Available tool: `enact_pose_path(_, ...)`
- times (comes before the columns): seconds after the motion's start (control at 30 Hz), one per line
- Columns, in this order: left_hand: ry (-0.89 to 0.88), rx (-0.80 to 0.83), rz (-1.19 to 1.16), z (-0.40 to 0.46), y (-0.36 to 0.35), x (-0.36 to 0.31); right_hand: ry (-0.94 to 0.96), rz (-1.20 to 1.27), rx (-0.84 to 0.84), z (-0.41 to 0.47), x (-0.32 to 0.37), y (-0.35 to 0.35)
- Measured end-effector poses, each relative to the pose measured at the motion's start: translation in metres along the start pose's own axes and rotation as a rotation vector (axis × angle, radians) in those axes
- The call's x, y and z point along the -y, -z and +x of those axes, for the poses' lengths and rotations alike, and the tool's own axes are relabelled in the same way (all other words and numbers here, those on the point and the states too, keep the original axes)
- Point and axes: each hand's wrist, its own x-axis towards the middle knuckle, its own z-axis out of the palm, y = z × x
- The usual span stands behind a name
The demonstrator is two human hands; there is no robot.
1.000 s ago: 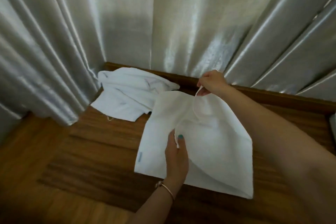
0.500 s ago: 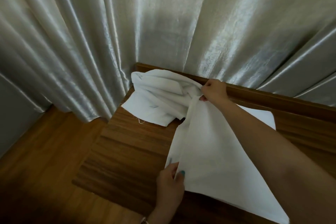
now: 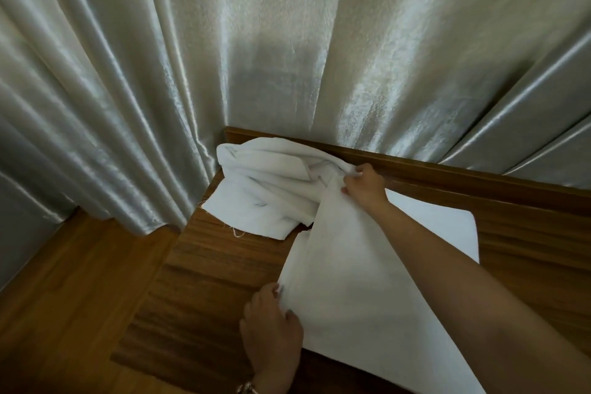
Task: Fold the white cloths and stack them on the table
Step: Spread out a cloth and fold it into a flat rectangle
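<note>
Stretched further since before, the right hand (image 3: 363, 184) pinches the cloth (image 3: 351, 281) corner at one o'clock; left hand (image 3: 271, 326) pinches its near edge on the worktop (image 3: 208, 281).

**White cloth held at two corners over wooden table**

My right hand (image 3: 363, 185) pinches the far corner of a white cloth (image 3: 351, 281) near the table's back edge, fingers closed on the fabric. My left hand (image 3: 271, 326) grips the near left edge of the same cloth, thumb on top; a bracelet (image 3: 248, 389) shows at that wrist. The cloth runs in a slanted sheet between both hands, its right part lying flat on the wooden table (image 3: 208, 281). A crumpled pile of white cloths (image 3: 265, 192) sits at the far left corner, touching the held cloth. Behind: shiny pale curtain (image 3: 287, 41). Left: wooden floor (image 3: 64, 297).
</note>
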Motion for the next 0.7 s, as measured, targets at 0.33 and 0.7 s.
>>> enact_pose_path(0.33, -0.529, -0.024, -0.023, 0.088, -0.038, -0.14, -0.093, -0.34, -0.161, -0.008, -0.084, 0.105)
enact_pose_path(0.7, -0.291, 0.223, 0.275, 0.17, -0.058, -0.202, -0.346, -0.247, -0.081, 0.003, -0.161, 0.174)
